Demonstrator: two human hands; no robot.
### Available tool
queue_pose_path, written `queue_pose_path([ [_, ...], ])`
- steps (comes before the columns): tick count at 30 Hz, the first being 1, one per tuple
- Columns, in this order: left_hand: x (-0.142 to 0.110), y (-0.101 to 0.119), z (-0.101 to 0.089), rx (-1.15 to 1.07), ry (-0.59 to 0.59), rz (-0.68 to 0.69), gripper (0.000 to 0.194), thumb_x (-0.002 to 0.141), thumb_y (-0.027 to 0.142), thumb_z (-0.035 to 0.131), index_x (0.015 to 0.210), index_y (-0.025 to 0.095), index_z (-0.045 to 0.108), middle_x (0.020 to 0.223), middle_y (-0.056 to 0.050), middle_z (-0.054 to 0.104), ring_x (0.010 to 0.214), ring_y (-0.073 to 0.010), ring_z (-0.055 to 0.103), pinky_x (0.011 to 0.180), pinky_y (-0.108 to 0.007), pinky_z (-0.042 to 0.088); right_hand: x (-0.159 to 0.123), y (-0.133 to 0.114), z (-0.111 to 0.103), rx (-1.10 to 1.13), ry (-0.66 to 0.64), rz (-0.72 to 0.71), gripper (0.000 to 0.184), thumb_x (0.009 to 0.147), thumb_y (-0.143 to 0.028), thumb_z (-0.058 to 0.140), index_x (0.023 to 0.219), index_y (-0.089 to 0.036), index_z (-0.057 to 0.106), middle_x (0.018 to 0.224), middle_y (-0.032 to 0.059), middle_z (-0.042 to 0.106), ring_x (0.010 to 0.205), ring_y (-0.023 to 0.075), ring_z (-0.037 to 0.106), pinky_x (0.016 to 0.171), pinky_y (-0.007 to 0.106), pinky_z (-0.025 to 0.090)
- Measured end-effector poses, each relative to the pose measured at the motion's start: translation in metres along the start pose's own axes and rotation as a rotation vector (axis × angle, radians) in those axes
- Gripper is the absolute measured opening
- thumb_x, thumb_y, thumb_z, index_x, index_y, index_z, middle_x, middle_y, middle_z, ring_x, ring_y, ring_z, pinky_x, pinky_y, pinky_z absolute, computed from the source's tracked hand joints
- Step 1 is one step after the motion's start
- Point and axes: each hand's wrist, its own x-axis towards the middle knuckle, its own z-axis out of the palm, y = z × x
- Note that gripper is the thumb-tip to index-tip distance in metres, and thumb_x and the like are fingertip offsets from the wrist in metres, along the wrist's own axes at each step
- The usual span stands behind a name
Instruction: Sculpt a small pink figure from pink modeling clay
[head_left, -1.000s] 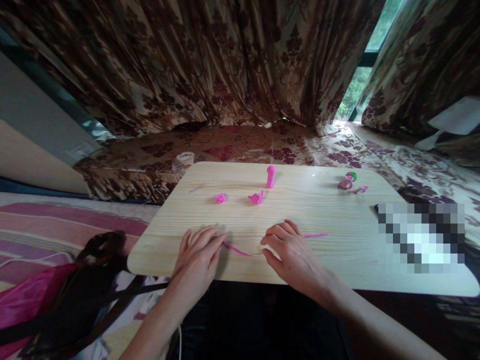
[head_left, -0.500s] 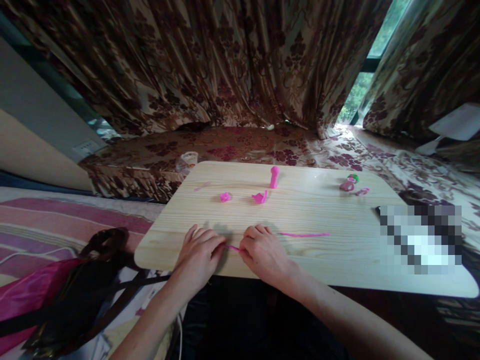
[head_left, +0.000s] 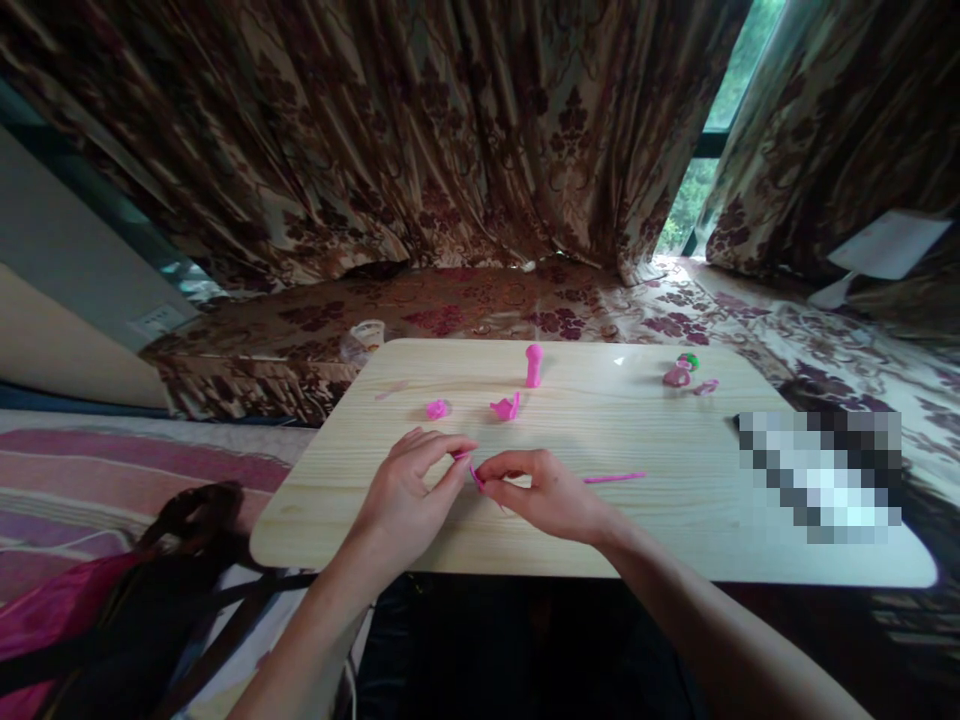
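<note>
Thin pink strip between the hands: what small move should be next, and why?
Perhaps ease the left hand gently away from the right hand: both seem to pinch the thin pink strip, close together, and it looks bent between them.

The surface point(head_left: 675, 530) looks like smooth wood-grain board with a faint sheen. The thin pink strip point(head_left: 475, 474) looks matt and clay-like; the upright pink piece point(head_left: 533, 368) farther back looks smooth. The far-left tub point(head_left: 363, 343) is clear, shiny plastic; the far curtain point(head_left: 465, 130), patterned cloth.
</note>
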Motion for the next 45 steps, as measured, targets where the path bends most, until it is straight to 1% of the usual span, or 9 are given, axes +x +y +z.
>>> queue_pose_path([
  [3,0.003,0.003,0.004,-0.053,0.012,-0.109,0.019,0.079,0.031,0.056,0.094,0.022,0.064,0.091,-0.002,0.066,0.086,-0.0164,0.061,0.084,-0.03,0.045,-0.002,0.005,-0.005,0.15,0.011,0.086,0.019,0.081,-0.025,0.052,0.09,-0.018,0.067,0.078,0.0005,0.066,0.071,0.0113,0.057,0.067,0.024,0.046],
  [7,0.004,0.0,0.014,-0.154,-0.007,-0.229,0.019,0.078,0.035,0.058,0.086,0.02,0.067,0.083,-0.001,0.069,0.08,-0.0159,0.062,0.081,-0.028,0.047,-0.004,0.011,-0.019,0.28,0.085,0.162,0.019,0.077,-0.026,0.057,0.091,-0.016,0.064,0.073,0.0,0.063,0.067,0.0106,0.057,0.065,0.025,0.046],
  [12,0.004,-0.008,0.024,-0.337,-0.034,-0.31,0.024,0.077,0.036,0.059,0.092,0.019,0.067,0.088,-0.003,0.071,0.083,-0.0171,0.064,0.079,-0.028,0.048,-0.007,0.008,-0.036,0.276,0.143,0.215,0.019,0.078,-0.029,0.056,0.086,-0.014,0.065,0.067,0.0006,0.061,0.064,0.0103,0.057,0.063,0.025,0.046],
  [17,0.002,-0.007,0.028,-0.445,-0.083,-0.375,0.028,0.075,0.035,0.061,0.097,0.017,0.066,0.094,-0.005,0.07,0.087,-0.0178,0.064,0.076,-0.027,0.049,-0.007,0.006,-0.04,0.297,0.15,0.213,0.019,0.077,-0.028,0.057,0.087,-0.014,0.064,0.067,0.0,0.06,0.064,0.0099,0.056,0.064,0.025,0.045],
  [26,0.008,0.004,0.038,-0.514,-0.123,-0.349,0.03,0.076,0.032,0.06,0.102,0.019,0.065,0.103,-0.006,0.068,0.096,-0.0193,0.061,0.091,-0.032,0.043,-0.002,-0.005,-0.042,0.286,0.114,0.141,0.016,0.077,-0.027,0.057,0.084,-0.014,0.064,0.066,-0.0009,0.057,0.063,0.0093,0.052,0.061,0.023,0.041],
  [29,0.009,0.007,0.04,-0.51,-0.141,-0.303,0.026,0.076,0.032,0.061,0.099,0.02,0.066,0.1,-0.004,0.068,0.096,-0.0184,0.061,0.092,-0.031,0.041,-0.003,-0.011,-0.043,0.334,0.097,0.144,0.016,0.077,-0.026,0.057,0.084,-0.014,0.064,0.066,-0.0008,0.058,0.064,0.0091,0.052,0.063,0.024,0.041],
  [35,0.011,0.014,0.042,-0.462,-0.156,-0.255,0.019,0.077,0.034,0.059,0.084,0.018,0.065,0.085,-0.002,0.067,0.083,-0.0168,0.06,0.084,-0.029,0.042,-0.004,-0.012,-0.046,0.375,0.112,0.161,0.016,0.076,-0.026,0.059,0.085,-0.014,0.064,0.067,-0.0004,0.059,0.065,0.0096,0.053,0.065,0.025,0.042],
  [40,0.013,0.014,0.044,-0.416,-0.116,-0.28,0.016,0.078,0.032,0.056,0.082,0.019,0.065,0.084,-0.002,0.067,0.082,-0.0163,0.06,0.082,-0.028,0.042,-0.006,0.0,-0.052,0.301,0.156,0.181,0.017,0.074,-0.026,0.059,0.086,-0.014,0.063,0.065,-0.0011,0.059,0.062,0.0093,0.053,0.062,0.024,0.042],
  [45,0.017,0.007,0.048,-0.442,-0.005,-0.366,0.016,0.076,0.033,0.059,0.083,0.02,0.066,0.082,-0.001,0.067,0.078,-0.0148,0.06,0.076,-0.025,0.042,-0.011,0.013,-0.057,0.212,0.17,0.186,0.015,0.075,-0.025,0.057,0.083,-0.014,0.064,0.063,-0.0014,0.057,0.059,0.009,0.052,0.056,0.022,0.04],
])
